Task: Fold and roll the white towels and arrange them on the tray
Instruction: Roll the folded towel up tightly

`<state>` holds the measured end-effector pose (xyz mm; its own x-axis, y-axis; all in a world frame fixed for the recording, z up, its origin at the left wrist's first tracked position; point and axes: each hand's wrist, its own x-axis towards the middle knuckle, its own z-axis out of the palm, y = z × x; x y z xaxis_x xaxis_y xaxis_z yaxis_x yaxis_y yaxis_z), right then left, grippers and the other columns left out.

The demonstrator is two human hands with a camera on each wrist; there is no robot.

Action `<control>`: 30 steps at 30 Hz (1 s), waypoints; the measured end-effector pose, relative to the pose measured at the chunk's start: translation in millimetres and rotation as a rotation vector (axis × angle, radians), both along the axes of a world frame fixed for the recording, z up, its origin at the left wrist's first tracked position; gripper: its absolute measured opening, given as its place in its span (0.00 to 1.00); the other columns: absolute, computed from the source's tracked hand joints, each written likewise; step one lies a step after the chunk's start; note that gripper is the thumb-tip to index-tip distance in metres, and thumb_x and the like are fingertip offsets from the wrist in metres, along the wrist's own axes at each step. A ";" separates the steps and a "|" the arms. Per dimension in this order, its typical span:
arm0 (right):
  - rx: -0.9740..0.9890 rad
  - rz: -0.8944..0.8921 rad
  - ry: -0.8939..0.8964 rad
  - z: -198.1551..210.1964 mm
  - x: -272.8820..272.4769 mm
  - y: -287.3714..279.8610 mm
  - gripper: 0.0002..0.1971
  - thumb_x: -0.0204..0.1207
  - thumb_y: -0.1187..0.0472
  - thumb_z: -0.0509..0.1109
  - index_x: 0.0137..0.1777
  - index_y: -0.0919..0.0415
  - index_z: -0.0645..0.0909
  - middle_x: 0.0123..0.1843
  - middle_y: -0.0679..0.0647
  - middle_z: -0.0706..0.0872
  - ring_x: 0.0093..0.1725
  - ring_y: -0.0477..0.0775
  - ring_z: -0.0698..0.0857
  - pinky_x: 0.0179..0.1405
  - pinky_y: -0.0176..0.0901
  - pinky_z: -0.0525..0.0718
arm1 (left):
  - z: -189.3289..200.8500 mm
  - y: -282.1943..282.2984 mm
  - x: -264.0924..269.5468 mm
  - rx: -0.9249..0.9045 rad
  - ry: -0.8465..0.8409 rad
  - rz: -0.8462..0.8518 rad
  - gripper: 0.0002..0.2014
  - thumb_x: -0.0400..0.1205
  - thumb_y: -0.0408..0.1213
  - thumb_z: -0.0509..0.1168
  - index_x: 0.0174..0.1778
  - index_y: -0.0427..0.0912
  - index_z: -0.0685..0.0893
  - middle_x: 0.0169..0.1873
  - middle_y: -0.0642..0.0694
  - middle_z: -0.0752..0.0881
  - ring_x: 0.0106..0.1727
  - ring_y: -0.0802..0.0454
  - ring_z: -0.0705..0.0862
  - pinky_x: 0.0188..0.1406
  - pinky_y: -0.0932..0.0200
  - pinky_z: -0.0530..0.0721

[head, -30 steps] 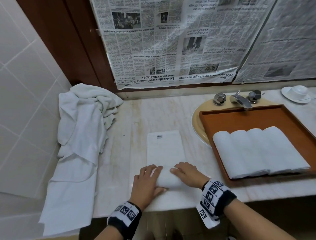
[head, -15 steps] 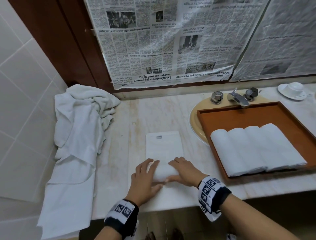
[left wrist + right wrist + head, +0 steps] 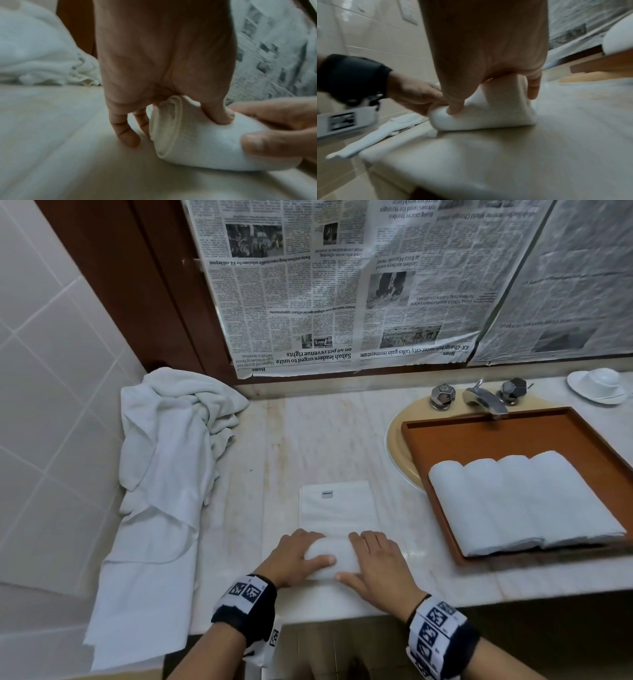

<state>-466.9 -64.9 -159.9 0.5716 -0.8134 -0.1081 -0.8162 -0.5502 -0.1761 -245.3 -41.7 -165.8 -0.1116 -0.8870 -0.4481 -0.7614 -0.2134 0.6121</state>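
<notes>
Both the left hand [image 3: 294, 556] and right hand [image 3: 376, 566] curl around the half-rolled towel [image 3: 337, 508] on the counter [image 3: 308, 440]; uneven pressure could skew the roll or loosen it.

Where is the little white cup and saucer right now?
In the head view, the white cup and saucer sit at the far right back corner of the marble counter, just right of the faucet and beyond the wooden tray.

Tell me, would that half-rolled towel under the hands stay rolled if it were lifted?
Probably not. The half-rolled towel is soft cloth; the left hand dents it. Its flat tail would likely droop and unwind. Its layered end looks loose.
</notes>
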 end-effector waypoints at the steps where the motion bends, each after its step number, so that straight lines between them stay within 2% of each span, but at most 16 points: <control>1: 0.046 0.007 0.003 3.0 1.2 -6.9 0.45 0.72 0.20 0.46 0.68 0.57 0.78 0.58 0.54 0.83 0.55 0.59 0.83 0.51 0.52 0.82 | 0.3 2.2 -2.2 -0.011 0.029 0.039 0.44 0.67 0.81 0.54 0.76 0.62 0.73 0.69 0.54 0.75 0.70 0.48 0.73 0.74 0.46 0.71; 3: 0.174 0.031 -0.011 5.2 0.2 -24.2 0.55 0.62 0.15 0.37 0.72 0.56 0.73 0.64 0.53 0.79 0.64 0.58 0.77 0.60 0.52 0.75 | 1.4 10.9 -10.0 -0.060 0.038 0.115 0.47 0.67 0.80 0.52 0.81 0.60 0.66 0.74 0.54 0.69 0.73 0.47 0.69 0.75 0.47 0.69; 5: 0.345 0.014 -0.049 9.4 -0.3 -40.8 0.56 0.58 0.13 0.39 0.71 0.54 0.74 0.66 0.51 0.78 0.66 0.55 0.75 0.64 0.50 0.73 | 3.2 21.0 -17.9 -0.177 -0.034 0.124 0.44 0.71 0.79 0.51 0.83 0.62 0.61 0.77 0.58 0.63 0.73 0.49 0.65 0.73 0.45 0.70; 8: 0.547 -0.013 -0.187 12.3 -5.8 -55.6 0.36 0.68 0.20 0.59 0.56 0.52 0.82 0.57 0.49 0.86 0.57 0.52 0.81 0.60 0.50 0.78 | 0.4 29.6 -22.3 -0.256 -0.115 0.054 0.40 0.74 0.76 0.55 0.81 0.65 0.61 0.75 0.60 0.62 0.71 0.52 0.65 0.69 0.48 0.73; 11: 0.596 -0.036 -0.284 15.9 -8.8 -52.5 0.26 0.77 0.30 0.63 0.47 0.55 0.82 0.49 0.48 0.87 0.50 0.51 0.84 0.55 0.49 0.80 | -0.4 19.1 -15.4 -0.154 -0.085 0.046 0.37 0.75 0.73 0.62 0.79 0.65 0.66 0.70 0.59 0.68 0.68 0.51 0.68 0.69 0.50 0.73; 13: 0.449 -0.040 -0.269 14.8 -9.4 -38.9 0.28 0.79 0.29 0.54 0.54 0.52 0.81 0.53 0.48 0.85 0.54 0.53 0.82 0.57 0.50 0.78 | 2.3 5.2 -8.8 -0.079 -0.047 -0.002 0.34 0.73 0.74 0.63 0.75 0.66 0.71 0.65 0.56 0.73 0.66 0.50 0.72 0.67 0.51 0.74; 15: 0.073 -0.005 -0.144 7.9 -10.6 -18.4 0.31 0.81 0.33 0.50 0.67 0.54 0.79 0.62 0.51 0.82 0.60 0.56 0.82 0.58 0.53 0.80 | 9.1 -7.7 -5.5 -0.050 0.036 -0.062 0.30 0.75 0.72 0.65 0.70 0.62 0.78 0.60 0.55 0.78 0.62 0.51 0.78 0.61 0.58 0.76; 16: -0.059 0.013 -0.101 3.4 -11.3 -8.3 0.30 0.79 0.36 0.54 0.69 0.56 0.79 0.62 0.52 0.83 0.59 0.57 0.83 0.55 0.54 0.83 | 13.7 -12.3 -5.5 -0.037 0.072 -0.085 0.27 0.77 0.67 0.67 0.68 0.57 0.80 0.58 0.55 0.80 0.60 0.53 0.80 0.57 0.63 0.75; 18: -0.135 0.015 -0.046 -1.2 -11.9 6.4 0.35 0.69 0.35 0.64 0.70 0.59 0.79 0.62 0.55 0.84 0.59 0.58 0.84 0.52 0.54 0.87 | 19.8 -17.4 -6.9 -0.010 0.077 -0.100 0.23 0.79 0.60 0.69 0.67 0.53 0.82 0.57 0.55 0.82 0.58 0.55 0.80 0.52 0.65 0.73; 20: -0.084 0.026 -0.040 -6.0 -13.7 6.9 0.40 0.63 0.32 0.69 0.70 0.59 0.79 0.61 0.56 0.84 0.58 0.58 0.85 0.52 0.53 0.87 | 18.6 -15.6 -8.2 -0.007 0.035 -0.076 0.25 0.78 0.63 0.70 0.67 0.54 0.82 0.59 0.54 0.82 0.59 0.55 0.80 0.57 0.61 0.75; 21: -0.049 0.030 -0.041 -4.8 -14.4 2.8 0.39 0.65 0.32 0.68 0.69 0.58 0.79 0.60 0.55 0.83 0.57 0.58 0.85 0.52 0.51 0.87 | 15.9 -11.8 -9.3 -0.014 0.017 -0.052 0.28 0.76 0.66 0.69 0.68 0.56 0.80 0.61 0.54 0.80 0.60 0.55 0.79 0.60 0.58 0.77; 23: 0.045 0.032 -0.079 -0.7 -14.2 -9.6 0.36 0.71 0.32 0.62 0.72 0.56 0.76 0.63 0.53 0.80 0.61 0.57 0.81 0.59 0.50 0.81 | 10.6 1.7 -10.3 -0.058 -0.049 -0.018 0.38 0.71 0.73 0.67 0.75 0.61 0.72 0.66 0.58 0.72 0.65 0.53 0.74 0.66 0.52 0.77; 24: 0.137 0.024 -0.105 2.0 -13.5 -17.2 0.35 0.74 0.33 0.62 0.74 0.55 0.73 0.66 0.52 0.78 0.65 0.56 0.77 0.64 0.50 0.76 | 9.1 9.5 -11.7 -0.110 -0.091 -0.025 0.43 0.69 0.76 0.66 0.78 0.63 0.66 0.69 0.60 0.66 0.68 0.53 0.69 0.67 0.51 0.76; 26: 0.318 -0.018 -0.138 9.6 -12.3 -30.6 0.33 0.76 0.35 0.67 0.76 0.52 0.71 0.68 0.51 0.76 0.68 0.54 0.73 0.66 0.49 0.71 | 4.7 22.8 -14.3 -0.240 -0.129 -0.036 0.49 0.67 0.76 0.66 0.83 0.65 0.58 0.74 0.63 0.57 0.70 0.55 0.62 0.67 0.51 0.75; 28: 0.489 -0.030 -0.150 19.3 -10.7 -41.4 0.31 0.75 0.35 0.71 0.72 0.53 0.75 0.67 0.51 0.78 0.66 0.54 0.74 0.66 0.51 0.72 | 4.9 27.0 -14.7 -0.316 -0.130 -0.025 0.46 0.70 0.72 0.68 0.83 0.65 0.59 0.77 0.62 0.58 0.71 0.54 0.63 0.67 0.54 0.75; 30: 0.599 -0.030 -0.184 23.8 -11.4 -45.7 0.29 0.75 0.36 0.72 0.65 0.57 0.78 0.63 0.53 0.82 0.62 0.55 0.78 0.64 0.54 0.76 | 3.8 22.7 -10.8 -0.286 -0.132 -0.023 0.41 0.72 0.69 0.70 0.81 0.66 0.64 0.75 0.60 0.63 0.69 0.53 0.67 0.66 0.56 0.75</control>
